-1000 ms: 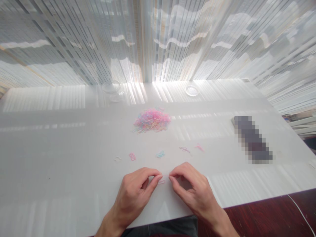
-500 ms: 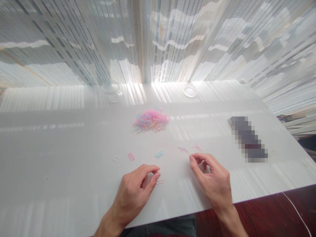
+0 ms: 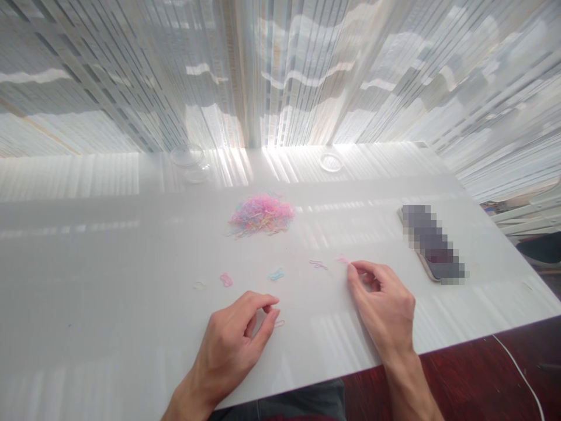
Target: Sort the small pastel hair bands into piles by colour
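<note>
My left hand (image 3: 239, 333) rests low over the white table, its thumb and forefinger slightly apart with nothing between them. A pink rubber band (image 3: 279, 323) lies beside its thumb. My right hand (image 3: 380, 298) is closed in a pinch, fingertips beside a small pink cluster of rubber bands (image 3: 342, 259); what the pinch holds, if anything, is too small to tell. Left of it lie mauve bands (image 3: 318, 265), light-blue bands (image 3: 276, 273), a pink bunch (image 3: 225, 280) and a whitish band (image 3: 200, 285). Behind them sits a heap of multicoloured rubber bands (image 3: 263, 215).
A phone (image 3: 432, 242), pixelated, lies on the right of the white table (image 3: 109, 251). A clear round container (image 3: 188, 158) stands at the back left, and a clear round lid (image 3: 331, 162) lies at the back. Striped curtains (image 3: 280, 70) hang behind the table.
My right hand has moved right and slightly away from me, from the mauve bands to the small pink cluster. My left thumb and forefinger have parted slightly. The view has shifted a little.
</note>
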Available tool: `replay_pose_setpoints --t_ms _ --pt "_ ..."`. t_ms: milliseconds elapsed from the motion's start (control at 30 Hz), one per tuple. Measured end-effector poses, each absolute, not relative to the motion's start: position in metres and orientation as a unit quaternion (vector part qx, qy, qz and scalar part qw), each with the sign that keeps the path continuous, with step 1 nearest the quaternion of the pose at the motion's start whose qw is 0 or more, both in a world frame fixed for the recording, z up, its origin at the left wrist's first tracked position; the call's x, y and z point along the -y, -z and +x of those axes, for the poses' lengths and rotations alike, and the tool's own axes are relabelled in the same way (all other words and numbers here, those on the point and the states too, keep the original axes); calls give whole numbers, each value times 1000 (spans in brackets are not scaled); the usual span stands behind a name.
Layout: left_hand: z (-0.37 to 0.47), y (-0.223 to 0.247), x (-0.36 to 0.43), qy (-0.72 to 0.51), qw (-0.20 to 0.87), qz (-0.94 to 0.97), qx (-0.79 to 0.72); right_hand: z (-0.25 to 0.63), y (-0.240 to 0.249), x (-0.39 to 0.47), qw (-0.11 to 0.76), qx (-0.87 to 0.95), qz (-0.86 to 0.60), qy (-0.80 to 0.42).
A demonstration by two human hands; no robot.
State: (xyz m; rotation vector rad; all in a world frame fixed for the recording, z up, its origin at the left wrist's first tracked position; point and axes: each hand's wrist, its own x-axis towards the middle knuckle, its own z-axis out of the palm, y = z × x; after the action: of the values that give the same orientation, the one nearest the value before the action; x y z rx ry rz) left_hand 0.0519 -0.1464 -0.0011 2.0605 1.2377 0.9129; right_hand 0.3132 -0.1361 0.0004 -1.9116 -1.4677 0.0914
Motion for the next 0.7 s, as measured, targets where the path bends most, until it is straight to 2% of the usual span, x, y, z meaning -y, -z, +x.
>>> replay_pose_setpoints --t_ms 400,700 --pt "41 -9 153 -320 269 798 -435 316 1 140 376 558 -739 -51" --pt "30 -4 163 -302 243 817 -428 316 1 141 347 626 -697 -32"
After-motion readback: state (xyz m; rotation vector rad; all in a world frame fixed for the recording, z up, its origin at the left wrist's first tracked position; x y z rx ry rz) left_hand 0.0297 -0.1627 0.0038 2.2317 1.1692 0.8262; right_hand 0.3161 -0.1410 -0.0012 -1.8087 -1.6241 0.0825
